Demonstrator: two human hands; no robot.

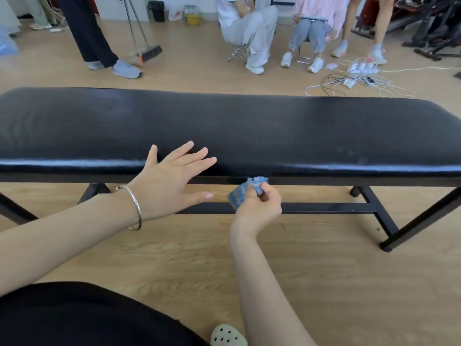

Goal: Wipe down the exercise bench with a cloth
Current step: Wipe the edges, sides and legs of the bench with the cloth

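A long black padded exercise bench [249, 126] on a black metal frame runs across the view in front of me. My left hand [172, 178], with a silver bangle on the wrist, is spread open with straight fingers over the bench's near edge. My right hand [259, 206] grips a small bunched blue cloth [240, 193] just below the bench's front edge, against the underside rail. The cloth's top touches the frame.
The floor is light wood. Behind the bench, two people sit on folding stools [238, 52], others stand, and a broom [147, 52] leans at the back left. Power strips and tangled cables [359, 76] lie at the back right. Gym machines [434, 28] stand far right.
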